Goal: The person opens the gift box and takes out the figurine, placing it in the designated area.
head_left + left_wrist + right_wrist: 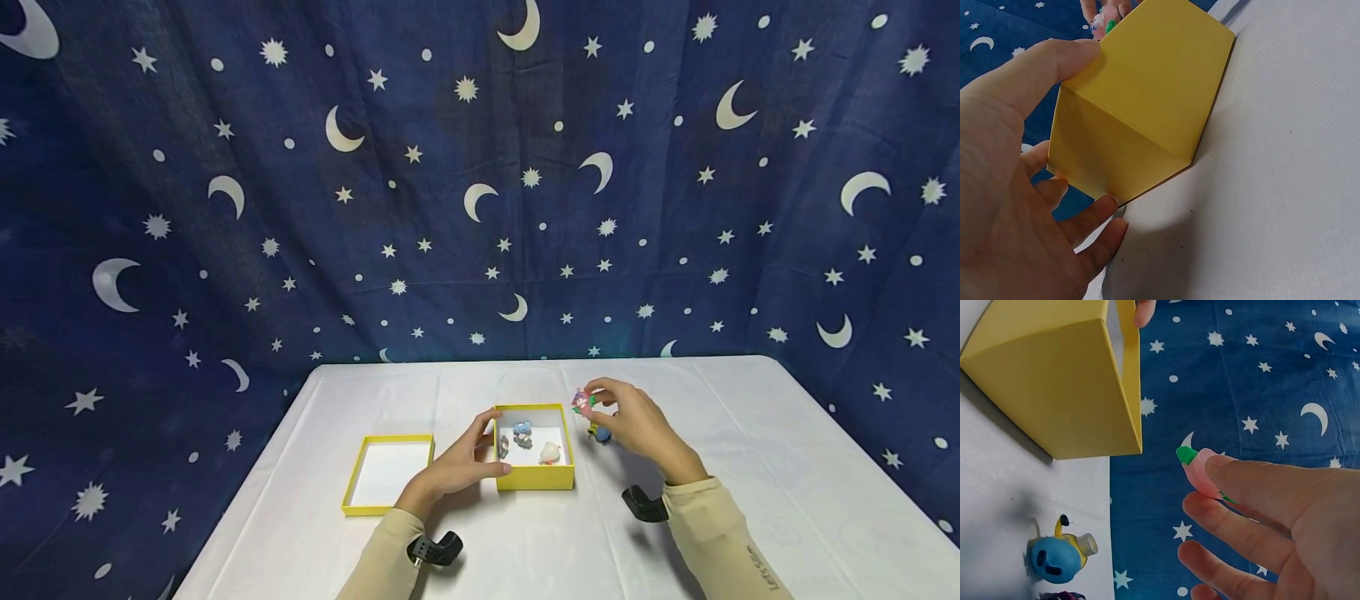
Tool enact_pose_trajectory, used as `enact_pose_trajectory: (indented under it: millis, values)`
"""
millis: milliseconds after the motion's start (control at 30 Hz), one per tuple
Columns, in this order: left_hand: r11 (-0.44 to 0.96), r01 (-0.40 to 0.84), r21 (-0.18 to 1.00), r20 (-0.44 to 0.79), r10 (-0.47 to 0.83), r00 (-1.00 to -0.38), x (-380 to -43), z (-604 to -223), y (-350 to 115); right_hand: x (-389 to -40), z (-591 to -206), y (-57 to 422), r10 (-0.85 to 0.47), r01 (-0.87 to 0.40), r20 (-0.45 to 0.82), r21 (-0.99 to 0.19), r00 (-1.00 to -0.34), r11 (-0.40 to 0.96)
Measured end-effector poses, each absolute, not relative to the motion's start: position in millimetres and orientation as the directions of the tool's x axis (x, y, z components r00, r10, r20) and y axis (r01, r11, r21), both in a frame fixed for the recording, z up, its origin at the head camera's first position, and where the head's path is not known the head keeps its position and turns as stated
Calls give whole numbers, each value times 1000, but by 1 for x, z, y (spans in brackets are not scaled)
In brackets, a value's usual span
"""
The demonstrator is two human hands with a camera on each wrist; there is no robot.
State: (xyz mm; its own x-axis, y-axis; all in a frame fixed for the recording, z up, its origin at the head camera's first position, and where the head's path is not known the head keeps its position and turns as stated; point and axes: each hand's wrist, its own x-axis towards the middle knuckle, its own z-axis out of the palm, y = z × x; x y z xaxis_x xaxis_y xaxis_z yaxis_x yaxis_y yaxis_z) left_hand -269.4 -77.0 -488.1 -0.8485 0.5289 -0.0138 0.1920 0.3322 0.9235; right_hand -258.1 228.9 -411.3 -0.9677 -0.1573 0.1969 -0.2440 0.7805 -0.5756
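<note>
The right hand [633, 419] pinches a pink figurine [582, 403] between thumb and index finger, aloft just right of the yellow box [535, 478]. The left hand [456, 467] grips the box by its left side, thumb near, fingers far. The step looks like moving figurines between box and bench [285, 508], direction unclear; next seems to call for a steady box and a gentle pinch. Beyond lie a blue-and-yellow figurine [602, 433] and, leftward, the lid [367, 511].

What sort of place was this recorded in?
Probably a staged recording spot, perhaps indoors: a dark blue curtain printed with moons and stars hangs behind a white-covered table, and the person wears black wrist devices.
</note>
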Motion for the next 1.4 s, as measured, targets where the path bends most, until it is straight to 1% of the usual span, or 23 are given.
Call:
enact_pose_trajectory:
  millis: [333, 567, 900, 1400]
  values:
    - [334, 195, 922, -11, 527, -850, -269, -486, -77, -256, -408, 237, -176, -269, 213, -578, -961, 770]
    - [331, 201, 922, -8, 535, -845, -269, -486, -78, -257, -407, 243, -169, -267, 219, -583, -961, 767]
    - [324, 203, 924, -6, 543, -840, -270, -488, -78, -257, -409, 254, -162, -243, 190, -575, -968, 782]
    - [323, 211, 923, 1, 545, -838, -268, -488, -78, -260, -412, 276, -169, -252, 194, -589, -966, 768]
